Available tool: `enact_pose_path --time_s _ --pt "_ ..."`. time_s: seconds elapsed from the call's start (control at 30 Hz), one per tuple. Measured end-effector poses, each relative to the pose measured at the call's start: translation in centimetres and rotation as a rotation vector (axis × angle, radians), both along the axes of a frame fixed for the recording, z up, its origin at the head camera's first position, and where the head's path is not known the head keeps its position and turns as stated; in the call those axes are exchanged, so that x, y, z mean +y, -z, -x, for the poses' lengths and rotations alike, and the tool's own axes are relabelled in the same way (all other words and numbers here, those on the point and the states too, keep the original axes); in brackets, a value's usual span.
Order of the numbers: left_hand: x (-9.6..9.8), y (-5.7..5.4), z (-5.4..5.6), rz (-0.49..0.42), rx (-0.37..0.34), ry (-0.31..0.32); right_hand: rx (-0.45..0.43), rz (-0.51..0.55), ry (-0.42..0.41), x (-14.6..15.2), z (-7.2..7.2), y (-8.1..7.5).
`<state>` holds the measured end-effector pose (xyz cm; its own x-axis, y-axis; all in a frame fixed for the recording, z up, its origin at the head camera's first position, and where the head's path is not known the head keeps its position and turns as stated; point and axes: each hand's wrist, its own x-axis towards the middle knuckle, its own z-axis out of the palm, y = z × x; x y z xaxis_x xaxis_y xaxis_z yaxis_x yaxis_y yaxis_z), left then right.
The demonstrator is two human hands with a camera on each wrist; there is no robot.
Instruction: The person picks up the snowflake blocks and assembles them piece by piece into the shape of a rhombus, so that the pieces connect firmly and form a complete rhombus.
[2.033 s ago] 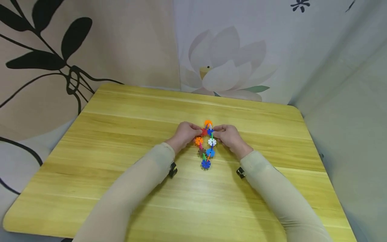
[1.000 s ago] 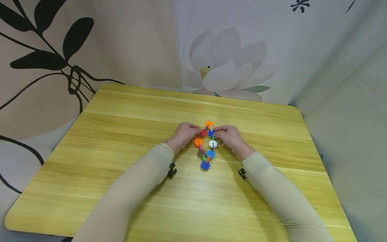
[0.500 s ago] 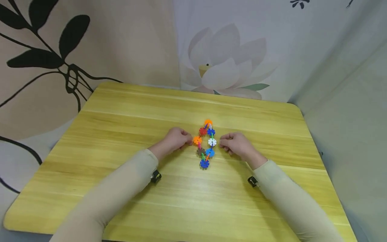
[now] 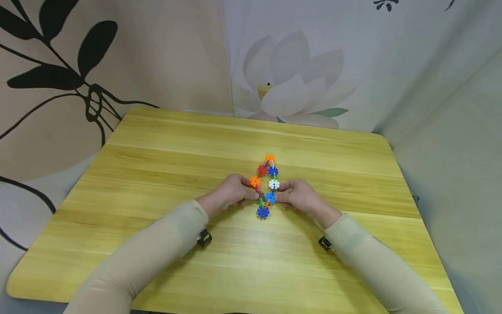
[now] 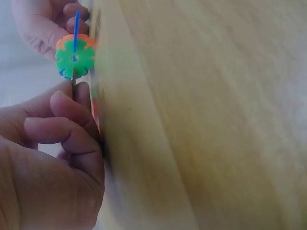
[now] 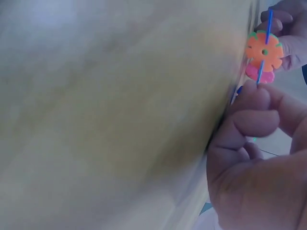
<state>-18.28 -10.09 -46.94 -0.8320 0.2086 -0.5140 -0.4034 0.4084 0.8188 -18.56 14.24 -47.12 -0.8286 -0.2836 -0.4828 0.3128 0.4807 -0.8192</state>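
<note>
A loop of notched plastic snowflake discs, slotted together, lies mid-table in the head view. At its left side my left hand (image 4: 232, 190) pinches the brown disc (image 4: 262, 196) between thumb and finger. Opposite, my right hand (image 4: 300, 197) pinches the light blue disc (image 4: 270, 197) by its outer edge. The dark blue disc (image 4: 263, 212) forms the near end, and an orange disc (image 4: 269, 159) the far end. A white disc (image 4: 274, 184) and a red disc (image 4: 262, 170) sit between. Upright linking discs show face-on in the wrist views: green (image 5: 74, 58) and orange (image 6: 265, 51).
The wooden table (image 4: 157, 152) has rounded corners and spreads around the loop. Behind it hangs a printed curtain (image 4: 176, 56) with dark leaves and a pale lotus. Small black devices are strapped at both wrists.
Both hands let go of the red and far blue discs, drew back toward the near end, and now pinch the brown and light blue discs. The loop has barely shifted.
</note>
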Motion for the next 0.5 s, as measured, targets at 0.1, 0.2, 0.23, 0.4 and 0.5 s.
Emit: enact_pose_path --time_s 0.1,0.2,0.23,0.4,0.5 --pt "0.02 0.04 0.09 -0.014 -0.020 -0.018 0.007 -0.001 0.010 -0.10 -0.06 0.14" --pt "0.00 0.05 0.16 -0.010 -0.028 -0.022 0.016 -0.014 0.010 -0.17 -0.13 0.17" --pt "0.00 0.06 0.17 -0.003 -0.028 -0.020 0.016 -0.020 0.013 -0.21 -0.15 0.18" --pt "-0.02 0.20 0.08 0.013 -0.021 -0.009 0.021 -0.039 0.014 -0.33 -0.27 0.27" --pt "-0.13 0.32 -0.02 0.007 -0.024 0.012 0.021 -0.035 0.021 -0.32 -0.32 0.42"
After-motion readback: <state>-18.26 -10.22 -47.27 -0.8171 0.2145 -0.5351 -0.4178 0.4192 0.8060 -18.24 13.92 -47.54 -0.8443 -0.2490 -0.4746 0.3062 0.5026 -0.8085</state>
